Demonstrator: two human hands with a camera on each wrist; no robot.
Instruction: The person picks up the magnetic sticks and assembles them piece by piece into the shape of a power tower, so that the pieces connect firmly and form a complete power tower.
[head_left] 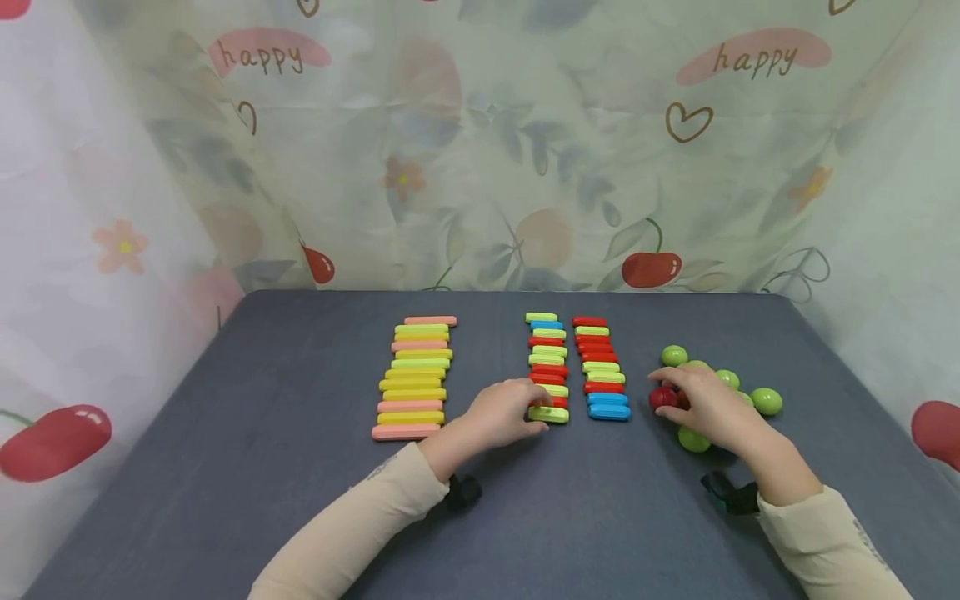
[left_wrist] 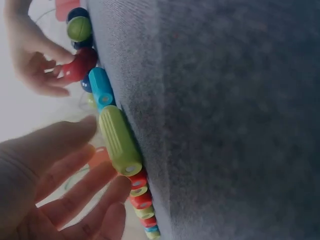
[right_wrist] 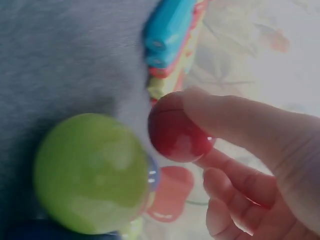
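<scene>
From my station, I have the right grip [head_left: 711, 406] pinching a glossy red plastic-looking ball [right_wrist: 177, 130] beside round green plastic-looking balls [head_left: 767, 401] on the tabletop [head_left: 600, 517]; a weak pinch could let it slip and scatter them. My left grip [head_left: 497, 414] sits parted at a ridged yellow-green plastic-looking bar [left_wrist: 120, 142], where a clumsy nudge might skew its column [head_left: 549, 371].

Booth: printed cloth walls [head_left: 480, 192], table [head_left: 292, 392]

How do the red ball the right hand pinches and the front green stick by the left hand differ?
The red ball is round; the green stick is long and ridged. The right hand pinches the ball; the stick lies on the dark table. Each has a hand nearby.
</scene>
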